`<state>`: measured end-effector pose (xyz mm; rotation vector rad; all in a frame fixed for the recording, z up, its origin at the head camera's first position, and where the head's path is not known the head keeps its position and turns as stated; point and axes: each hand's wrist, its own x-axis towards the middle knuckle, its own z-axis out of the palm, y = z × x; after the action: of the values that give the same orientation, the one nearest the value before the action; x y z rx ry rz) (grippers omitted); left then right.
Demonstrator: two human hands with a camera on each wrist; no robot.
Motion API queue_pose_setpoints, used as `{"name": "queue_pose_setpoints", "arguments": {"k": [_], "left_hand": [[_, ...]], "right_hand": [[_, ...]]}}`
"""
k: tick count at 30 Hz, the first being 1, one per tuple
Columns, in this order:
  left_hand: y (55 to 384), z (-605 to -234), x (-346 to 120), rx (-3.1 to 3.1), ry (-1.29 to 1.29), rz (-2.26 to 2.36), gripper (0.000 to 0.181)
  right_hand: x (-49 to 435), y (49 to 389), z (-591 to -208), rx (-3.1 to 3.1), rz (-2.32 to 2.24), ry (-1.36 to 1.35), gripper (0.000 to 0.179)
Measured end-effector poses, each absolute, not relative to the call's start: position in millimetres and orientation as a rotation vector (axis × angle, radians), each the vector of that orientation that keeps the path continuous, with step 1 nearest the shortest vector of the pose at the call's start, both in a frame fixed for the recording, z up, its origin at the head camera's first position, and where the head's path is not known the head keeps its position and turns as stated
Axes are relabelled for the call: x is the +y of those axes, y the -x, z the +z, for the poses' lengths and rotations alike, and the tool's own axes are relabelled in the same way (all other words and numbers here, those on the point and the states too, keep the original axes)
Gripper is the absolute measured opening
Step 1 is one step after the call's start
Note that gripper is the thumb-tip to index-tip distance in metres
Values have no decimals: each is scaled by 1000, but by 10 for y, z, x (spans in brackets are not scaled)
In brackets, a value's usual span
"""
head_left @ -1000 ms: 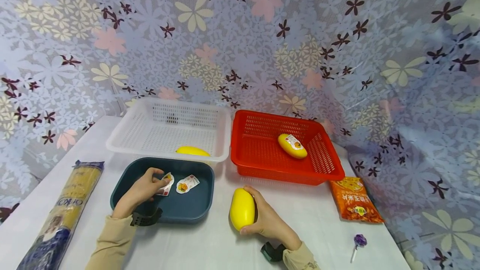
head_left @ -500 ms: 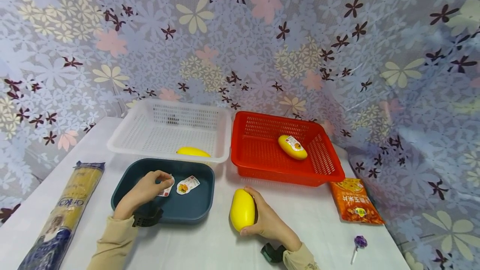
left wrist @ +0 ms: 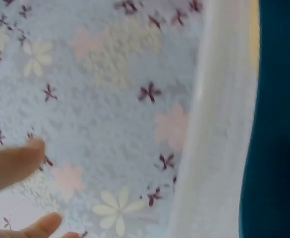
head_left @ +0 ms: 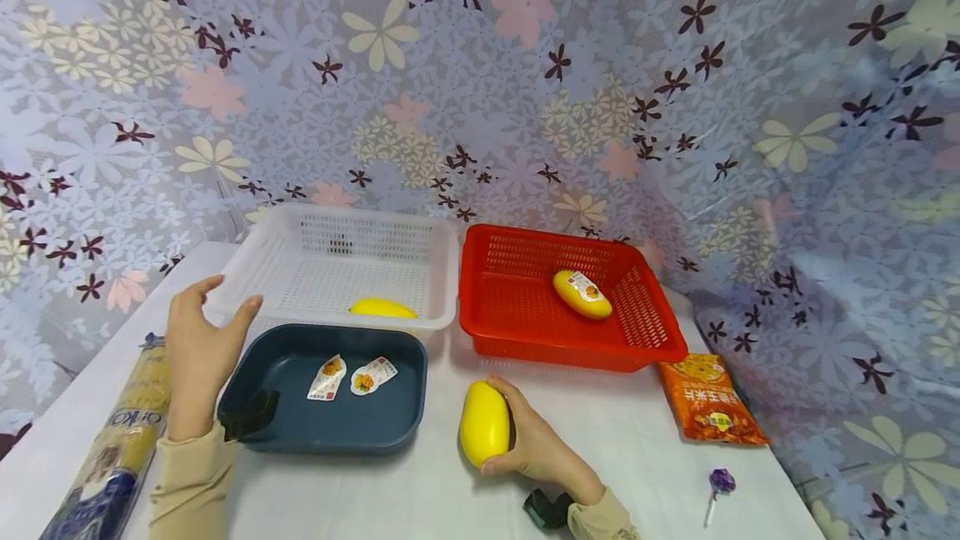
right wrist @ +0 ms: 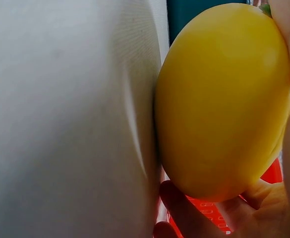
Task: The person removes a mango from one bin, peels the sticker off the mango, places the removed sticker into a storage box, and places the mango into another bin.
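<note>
My right hand (head_left: 536, 440) grips a smooth yellow mango (head_left: 483, 424) on the white cloth, thumb at its near end and fingers at its far end. The same mango (right wrist: 224, 104) fills much of the right wrist view. My left hand (head_left: 198, 357) is raised over the left side of a dark blue tray (head_left: 330, 436), thumb and fingers spread apart with nothing between them. Its fingers (left wrist: 16, 161) show at the lower left of the left wrist view. Two small white stickers with printed fruit, the left sticker (head_left: 327, 377) and the right sticker (head_left: 373, 375), lie in the tray.
Behind the tray, a white basket (head_left: 337, 319) holds a yellow fruit (head_left: 383, 307). A red basket (head_left: 555, 351) beside it holds a labelled yellow fruit (head_left: 582, 294). A pasta pack (head_left: 112, 457) lies left; an orange snack bag (head_left: 711, 398) and purple lollipop (head_left: 722, 482) lie right.
My left hand has lifted from the left sticker and swung left to the tray's side, its fingers spreading. That sticker shows fully now. My right hand and the mango stay put.
</note>
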<state>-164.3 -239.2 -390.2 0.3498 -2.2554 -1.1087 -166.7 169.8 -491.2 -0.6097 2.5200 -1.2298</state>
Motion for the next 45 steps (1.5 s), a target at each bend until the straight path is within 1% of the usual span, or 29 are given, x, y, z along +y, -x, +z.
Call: {"name": "queue_pose_setpoints", "arguments": {"k": [3, 6, 9, 15, 20, 27, 38, 45], "left_hand": [[1700, -3946, -2501, -2216, -354, -1062, 72], [1763, -3992, -2605, -2293, -395, -1039, 84], [1832, -4046, -2709, -2415, -419, -1006, 93], [1967, -4178, -2855, -2587, -321, -1046, 105], [2038, -4237, -2879, -2646, -262, -1073, 109], [2045, -4248, -2875, -2623, -243, -1125, 107], [2081, -4253, -2869, -2623, -204, -1193, 110], [2134, -4300, -2818, -2632, -244, -1162, 111]], "right_hand": [[1670, 1661, -4910, 2515, -1229, 617, 116], [1643, 1652, -4908, 2514, -1221, 610, 116], [1619, 1641, -4905, 2515, -1200, 588, 115], [1601, 1625, -4887, 2556, -1153, 602, 114], [1605, 1621, -4879, 2566, -1153, 617, 115], [1588, 1604, -4885, 2560, -1158, 595, 116], [1522, 1577, -4882, 2581, -1198, 574, 116], [1504, 1600, -4827, 2593, -1210, 656, 110]]}}
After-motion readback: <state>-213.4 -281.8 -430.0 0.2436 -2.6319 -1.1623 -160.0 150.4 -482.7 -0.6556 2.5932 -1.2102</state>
